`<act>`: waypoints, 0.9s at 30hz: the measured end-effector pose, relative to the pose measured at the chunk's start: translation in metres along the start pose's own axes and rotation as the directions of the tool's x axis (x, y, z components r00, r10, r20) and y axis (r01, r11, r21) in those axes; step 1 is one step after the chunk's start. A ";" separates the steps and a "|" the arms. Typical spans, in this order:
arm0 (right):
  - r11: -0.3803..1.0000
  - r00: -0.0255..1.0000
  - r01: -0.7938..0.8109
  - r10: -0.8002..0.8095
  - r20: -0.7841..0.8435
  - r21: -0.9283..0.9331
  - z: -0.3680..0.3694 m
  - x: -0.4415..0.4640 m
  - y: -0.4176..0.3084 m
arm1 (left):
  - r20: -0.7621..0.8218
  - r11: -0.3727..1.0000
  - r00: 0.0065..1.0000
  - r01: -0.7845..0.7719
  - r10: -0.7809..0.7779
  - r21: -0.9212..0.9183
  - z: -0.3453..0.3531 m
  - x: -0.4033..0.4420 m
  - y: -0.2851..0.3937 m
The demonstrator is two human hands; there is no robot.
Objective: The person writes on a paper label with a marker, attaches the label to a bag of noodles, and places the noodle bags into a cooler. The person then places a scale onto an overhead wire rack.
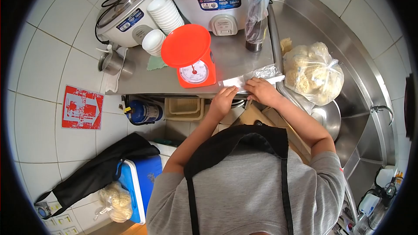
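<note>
A flat clear plastic bag (pixel 263 72) lies at the front edge of the steel counter, with a whitish strip along its lower side. My left hand (pixel 224 101) pinches the strip's left part, fingertips together at the counter edge. Close beside it, my right hand (pixel 261 90) has bent fingers closed on the same plastic near its middle. Exactly how the fingertips grip is partly hidden. Left of the hands stands a red kitchen scale (pixel 187 50) with a round dial and a bare red pan.
Behind are two rice cookers (pixel 217 11), stacked white bowls (pixel 165 13) and a plastic-covered dark cylinder (pixel 255 21). A tied bag of noodle-like food (pixel 315 74) sits by the sink (pixel 370 135) at right. A metal cup (pixel 111 63) stands left; a blue extinguisher (pixel 146 111) is below.
</note>
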State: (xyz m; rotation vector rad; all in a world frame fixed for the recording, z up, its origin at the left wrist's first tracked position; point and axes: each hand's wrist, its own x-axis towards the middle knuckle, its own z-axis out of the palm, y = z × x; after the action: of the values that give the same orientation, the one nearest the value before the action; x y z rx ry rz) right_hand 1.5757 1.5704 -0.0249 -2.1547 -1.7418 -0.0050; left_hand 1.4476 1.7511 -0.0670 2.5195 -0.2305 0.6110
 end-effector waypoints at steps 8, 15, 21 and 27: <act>0.976 0.999 -0.040 0.041 0.000 0.215 0.003 0.011 0.032 | -0.066 0.941 0.968 0.216 -0.240 -0.259 -0.008 0.014 -0.007; 0.890 0.933 -0.326 0.248 0.259 0.319 0.008 0.039 0.068 | -0.151 0.921 0.912 0.361 -0.382 -0.147 0.001 0.022 -0.011; 0.884 0.920 -0.330 0.223 0.324 0.330 0.007 0.052 0.075 | -0.193 0.937 0.939 0.314 -0.284 0.153 -0.005 0.028 0.013; 0.902 0.920 -0.293 0.175 0.351 0.317 0.013 0.056 0.082 | -0.034 0.974 0.993 0.118 -0.114 0.193 0.026 0.004 0.012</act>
State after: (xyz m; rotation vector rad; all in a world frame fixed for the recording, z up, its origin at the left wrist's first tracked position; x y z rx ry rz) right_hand 1.6634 1.6137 -0.0472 -2.1478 -1.4688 0.7092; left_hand 1.4573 1.7271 -0.0790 2.6891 -0.0145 0.6425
